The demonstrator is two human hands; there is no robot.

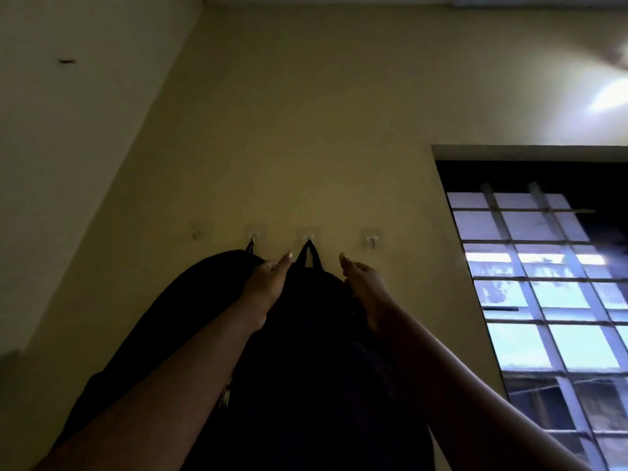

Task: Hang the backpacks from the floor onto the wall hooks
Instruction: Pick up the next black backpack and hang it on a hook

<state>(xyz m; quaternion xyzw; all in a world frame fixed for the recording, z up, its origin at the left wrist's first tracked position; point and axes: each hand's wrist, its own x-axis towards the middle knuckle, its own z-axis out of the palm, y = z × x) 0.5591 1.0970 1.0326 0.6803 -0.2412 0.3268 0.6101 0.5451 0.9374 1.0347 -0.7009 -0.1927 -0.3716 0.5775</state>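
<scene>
Hanging: 2 backpacks (306,334) on hooks (308,236) | both hands' (266,283) fingers loosely open, empty | bags' detail too dark.

Home room: yellow wall (306,130), adhesive hooks (372,240), barred window (543,283)

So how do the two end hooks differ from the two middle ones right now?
The far-left hook and far-right hook are bare; the second hook and third hook each carry a dark backpack loop. The third hook's backpack sits between the left hand and right hand; the second's backpack hangs to the left. The far-left hook looks dimmer. All four look like clear stick-on hooks in one row.
</scene>
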